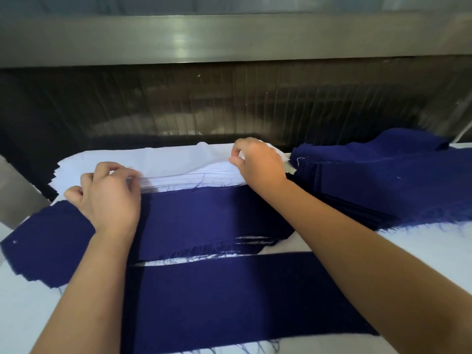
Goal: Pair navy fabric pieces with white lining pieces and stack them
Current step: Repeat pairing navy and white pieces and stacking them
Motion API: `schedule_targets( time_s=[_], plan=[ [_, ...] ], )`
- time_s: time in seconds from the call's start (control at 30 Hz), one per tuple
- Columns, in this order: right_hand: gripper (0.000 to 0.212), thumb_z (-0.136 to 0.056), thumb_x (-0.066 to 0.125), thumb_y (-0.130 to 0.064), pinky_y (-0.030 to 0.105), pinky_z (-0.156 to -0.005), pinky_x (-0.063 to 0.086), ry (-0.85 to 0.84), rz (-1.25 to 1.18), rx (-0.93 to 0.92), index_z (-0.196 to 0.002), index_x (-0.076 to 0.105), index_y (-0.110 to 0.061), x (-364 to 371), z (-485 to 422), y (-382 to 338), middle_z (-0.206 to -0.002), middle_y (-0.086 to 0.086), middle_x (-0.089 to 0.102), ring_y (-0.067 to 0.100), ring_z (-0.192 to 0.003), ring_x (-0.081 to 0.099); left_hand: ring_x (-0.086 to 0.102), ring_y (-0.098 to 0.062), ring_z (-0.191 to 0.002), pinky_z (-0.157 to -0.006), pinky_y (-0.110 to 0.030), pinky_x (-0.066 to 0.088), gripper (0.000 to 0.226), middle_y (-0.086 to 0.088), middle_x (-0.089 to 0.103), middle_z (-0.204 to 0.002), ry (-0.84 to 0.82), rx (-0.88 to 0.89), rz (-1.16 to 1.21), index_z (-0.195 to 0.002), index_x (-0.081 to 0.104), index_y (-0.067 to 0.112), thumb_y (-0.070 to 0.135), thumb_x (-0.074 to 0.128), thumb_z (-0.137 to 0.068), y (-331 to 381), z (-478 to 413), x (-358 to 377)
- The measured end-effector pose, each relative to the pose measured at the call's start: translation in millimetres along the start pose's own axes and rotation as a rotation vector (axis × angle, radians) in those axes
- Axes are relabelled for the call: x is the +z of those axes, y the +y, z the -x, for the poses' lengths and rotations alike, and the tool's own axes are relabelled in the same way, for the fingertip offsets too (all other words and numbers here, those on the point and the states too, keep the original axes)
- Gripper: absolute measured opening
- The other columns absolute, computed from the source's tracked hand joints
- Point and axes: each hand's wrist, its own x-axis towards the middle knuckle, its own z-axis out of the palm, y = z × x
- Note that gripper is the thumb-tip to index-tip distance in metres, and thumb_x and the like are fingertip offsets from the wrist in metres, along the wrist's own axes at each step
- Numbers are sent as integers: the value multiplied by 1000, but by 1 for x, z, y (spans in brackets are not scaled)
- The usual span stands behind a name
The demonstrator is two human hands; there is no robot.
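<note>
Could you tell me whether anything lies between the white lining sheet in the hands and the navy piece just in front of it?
Nothing visible does. The left hand and right hand pinch the top white lining sheet, and the navy piece lies right along its near edge.

Head-worn view, facing forward and down, close over table (20, 310)

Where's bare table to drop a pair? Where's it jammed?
Bare table: near-left corner, bordered by left navy piece and left forearm; right side, between the fringe of the navy stack and right forearm. Jammed: centre, under left hand and right hand, with white lining stack and navy strips.
</note>
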Motion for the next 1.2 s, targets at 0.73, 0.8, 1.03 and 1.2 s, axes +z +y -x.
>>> schedule_targets(
  time_s=[0.73,0.8,1.03,1.2],
  plan=[
    [22,-99,39,-26,30,-71,49,167,-420,-72,-118,40,-14,-51,106,29,-116,2,60,17,-86,60,52,-35,-96,-69,-38,39,11,-13,65,-105,-196,298,305,-99,55,4,3,57,-89,36,68,-48],
    [25,-99,41,-27,14,-65,40,188,-464,-95,-121,42,-14,-55,126,30,-110,-12,57,3,-77,56,53,-37,-96,-71,-42,43,11,-14,64,-105,-227,357,271,-97,57,3,1,60,-86,34,77,-59],
    [24,-95,51,-16,10,-77,41,76,-406,29,-118,45,-19,-66,183,57,-115,-8,60,-1,-93,57,54,-12,-93,-67,-26,39,8,1,50,-132,-343,389,400,-91,54,15,9,59,-90,9,114,-92],
    [19,-94,51,-16,24,-74,52,79,-398,193,-108,48,-29,-79,201,74,-91,0,70,16,-83,65,48,22,-97,-68,-10,39,29,6,51,-126,-405,416,572,-83,58,21,-7,65,-83,-6,134,-97]
  ],
)
